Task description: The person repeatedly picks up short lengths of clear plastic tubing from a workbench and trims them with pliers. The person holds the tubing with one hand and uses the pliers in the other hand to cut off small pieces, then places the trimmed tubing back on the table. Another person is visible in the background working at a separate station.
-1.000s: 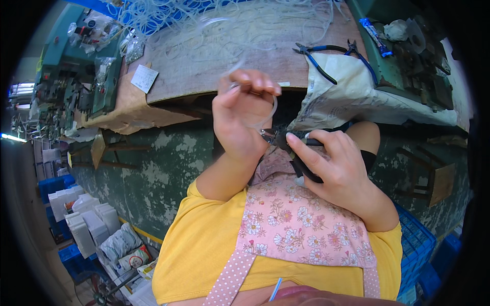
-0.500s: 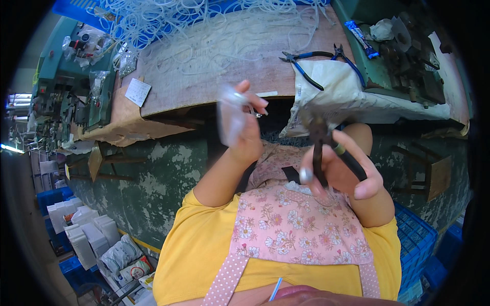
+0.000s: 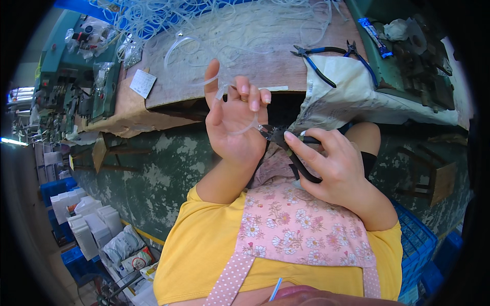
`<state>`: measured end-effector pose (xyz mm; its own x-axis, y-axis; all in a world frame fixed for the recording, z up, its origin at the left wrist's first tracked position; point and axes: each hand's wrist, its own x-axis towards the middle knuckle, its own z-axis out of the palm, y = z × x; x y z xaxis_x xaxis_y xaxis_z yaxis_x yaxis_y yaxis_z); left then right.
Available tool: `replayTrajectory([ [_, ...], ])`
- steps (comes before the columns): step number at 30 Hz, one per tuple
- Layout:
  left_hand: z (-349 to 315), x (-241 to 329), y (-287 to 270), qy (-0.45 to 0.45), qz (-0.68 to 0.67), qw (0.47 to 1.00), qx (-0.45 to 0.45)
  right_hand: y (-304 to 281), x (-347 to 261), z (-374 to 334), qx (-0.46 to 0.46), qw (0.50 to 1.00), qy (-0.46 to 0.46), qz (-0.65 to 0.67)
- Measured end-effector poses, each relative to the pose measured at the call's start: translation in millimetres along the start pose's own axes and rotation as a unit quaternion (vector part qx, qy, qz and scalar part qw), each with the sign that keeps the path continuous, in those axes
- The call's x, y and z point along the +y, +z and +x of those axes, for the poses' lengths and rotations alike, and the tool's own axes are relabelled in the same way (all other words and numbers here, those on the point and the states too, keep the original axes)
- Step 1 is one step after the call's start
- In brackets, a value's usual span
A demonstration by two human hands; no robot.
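Note:
My left hand (image 3: pixel 236 125) is raised palm up in front of the table's edge. Its middle, ring and little fingers curl over a thin translucent plastic tube (image 3: pixel 199 83), while the index finger points up. A curved end of clear plastic (image 3: pixel 247 128) crosses the palm to the jaws of dark-handled cutting pliers (image 3: pixel 309 172). My right hand (image 3: pixel 334 160) grips the pliers by their handles, and the jaws touch or nearly touch the clear plastic. Beyond my left fingers, a curved translucent tube (image 3: pixel 173 50) shows over the table; whether it joins the held one, I cannot tell.
Tangled clear tubing (image 3: pixel 153 18) heaps at the table's far side. Two blue-handled pliers (image 3: pixel 319 71) lie at the right by a white sack (image 3: pixel 332 92). Green machines (image 3: pixel 97 86) flank the table. A white paper (image 3: pixel 142 83) lies at the left. Stools stand underneath.
My right hand has brought the pliers left and turned their jaws to the clear plastic at my left palm. The left hand has turned palm up, its tubing now spread out.

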<state>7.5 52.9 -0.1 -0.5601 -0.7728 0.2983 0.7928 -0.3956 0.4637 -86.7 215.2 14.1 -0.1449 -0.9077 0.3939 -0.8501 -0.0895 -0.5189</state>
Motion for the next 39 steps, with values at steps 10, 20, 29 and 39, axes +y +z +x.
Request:
replayTrajectory([
  [10,-2,-2,1,0.035,0.013,0.999,-0.022,2,-3,2,0.007,0.999,-0.004,-0.032],
  [20,3,7,1,-0.17,-0.051,0.984,0.012,5,9,-8,-0.003,0.998,-0.021,-0.062],
  [29,5,5,-2,-0.22,-0.111,0.968,0.05,2,10,-6,0.097,0.995,-0.016,0.006],
  [39,-5,15,-26,-0.322,0.449,0.806,-0.212,-12,19,-20,0.099,0.991,0.015,0.093],
])
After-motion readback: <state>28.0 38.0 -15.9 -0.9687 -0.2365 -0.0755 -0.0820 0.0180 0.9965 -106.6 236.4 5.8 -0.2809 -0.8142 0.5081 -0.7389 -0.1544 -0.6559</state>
